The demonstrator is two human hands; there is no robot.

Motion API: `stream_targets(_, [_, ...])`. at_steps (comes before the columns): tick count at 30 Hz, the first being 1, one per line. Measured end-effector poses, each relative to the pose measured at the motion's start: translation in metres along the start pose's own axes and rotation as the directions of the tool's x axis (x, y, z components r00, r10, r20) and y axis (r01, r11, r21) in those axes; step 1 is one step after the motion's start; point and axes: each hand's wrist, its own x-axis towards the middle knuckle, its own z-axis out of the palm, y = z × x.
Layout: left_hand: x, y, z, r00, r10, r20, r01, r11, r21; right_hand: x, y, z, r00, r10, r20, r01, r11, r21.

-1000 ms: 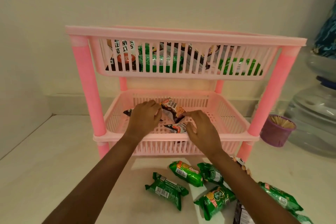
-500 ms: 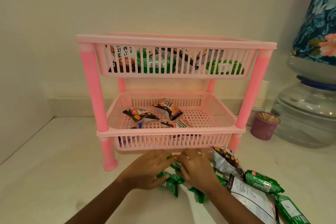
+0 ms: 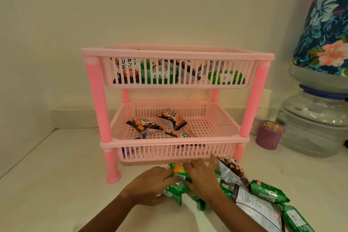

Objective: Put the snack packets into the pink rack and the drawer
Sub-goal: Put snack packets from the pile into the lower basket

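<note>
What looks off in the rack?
A blue item sits in the pink rack, front left of its lower tray, beside the peanut packets; it doesn't look like a snack packet, but it's too hidden to identify. Nothing looks spilled or damaged.

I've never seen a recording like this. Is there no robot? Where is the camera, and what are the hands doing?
No machine here: a person's two bare hands, filmed by one wide-angle camera worn on the head, looking forward and down. The pink rack stands on a white counter; its upper basket holds several packets, its lower basket three dark peanut packets. In front, the left hand curls round a green packet, and the right hand lies on the orange-marked packet next to it; whether it grips is unclear. More green packets lie at the right. A purple cup and a water bottle stand beside the rack.
</note>
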Motion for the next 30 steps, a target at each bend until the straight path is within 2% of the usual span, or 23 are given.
stream_targets(2, [0.0,-0.003,-0.012,0.994,0.031,-0.101,-0.025,0.998,0.065,-0.004,0.006,-0.017,0.973,-0.047,-0.225,0.053,0.998,0.021])
stream_targets(3, [0.001,-0.004,-0.02,0.986,0.039,-0.159,-0.021,0.993,0.113,-0.005,0.01,-0.023,0.933,-0.076,-0.352,0.101,0.994,0.053])
stream_targets(5, [0.004,-0.006,-0.032,0.944,0.067,-0.323,-0.004,0.981,0.192,-0.008,0.019,-0.036,0.865,-0.113,-0.49,0.195,0.973,0.12])
stream_targets(7, [0.01,-0.01,-0.043,0.894,0.067,-0.444,0.04,0.973,0.227,-0.007,0.031,-0.05,0.833,-0.106,-0.543,0.213,0.967,0.138])
stream_targets(9, [0.018,-0.014,-0.052,0.851,0.024,-0.524,0.111,0.968,0.225,-0.001,0.045,-0.063,0.832,-0.039,-0.553,0.17,0.967,0.188])
stream_targets(13, [0.037,-0.022,-0.063,0.785,-0.179,-0.593,0.284,0.955,0.089,0.029,0.08,-0.076,0.889,0.165,-0.428,-0.051,0.963,0.266])
stream_targets(16, [0.051,-0.022,-0.067,0.769,-0.317,-0.555,0.375,0.927,-0.011,0.053,0.103,-0.072,0.923,0.306,-0.232,-0.27,0.947,0.176])
stream_targets(19, [0.063,-0.023,-0.067,0.771,-0.376,-0.514,0.422,0.906,-0.029,0.07,0.106,-0.066,0.921,0.383,-0.066,-0.368,0.915,0.167])
stream_targets(22, [0.074,-0.026,-0.063,0.768,-0.432,-0.473,0.471,0.881,-0.04,0.08,0.103,-0.06,0.89,0.456,0.021,-0.451,0.872,0.191])
stream_targets(24, [0.083,-0.029,-0.06,0.739,-0.53,-0.415,0.53,0.838,-0.126,0.082,0.102,-0.056,0.88,0.474,0.024,-0.471,0.866,0.169])
stream_targets(27, [0.104,-0.036,-0.055,0.662,-0.692,-0.288,0.621,0.722,-0.305,0.079,0.103,-0.052,0.885,0.459,-0.073,-0.448,0.884,0.131])
stream_targets(30, [0.133,-0.049,-0.046,0.611,-0.784,-0.112,0.705,0.603,-0.374,0.076,0.1,-0.049,0.899,0.425,-0.108,-0.418,0.905,0.075])
